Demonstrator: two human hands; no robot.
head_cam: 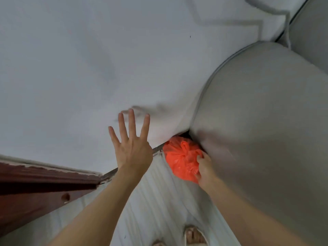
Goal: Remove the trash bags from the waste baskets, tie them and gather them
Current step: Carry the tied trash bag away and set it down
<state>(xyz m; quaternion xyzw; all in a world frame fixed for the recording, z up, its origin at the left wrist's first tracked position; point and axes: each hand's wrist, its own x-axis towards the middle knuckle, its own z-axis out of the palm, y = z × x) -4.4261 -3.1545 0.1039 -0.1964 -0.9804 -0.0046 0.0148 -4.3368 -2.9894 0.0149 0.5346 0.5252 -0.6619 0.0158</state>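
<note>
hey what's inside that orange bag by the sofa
Cannot tell. The orange bag looks knotted shut at the top, and the right hand grips it there. Its plastic shows no contents; its far end is hidden between the white wall and grey sofa.

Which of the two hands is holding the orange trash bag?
The right hand, curled onto the orange trash bag. The left hand is open with fingers spread, holding nothing.

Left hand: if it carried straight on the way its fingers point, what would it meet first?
Probably the white wall: the left hand is open, fingers spread toward it, with nothing visible between. Depth is unclear.
</note>
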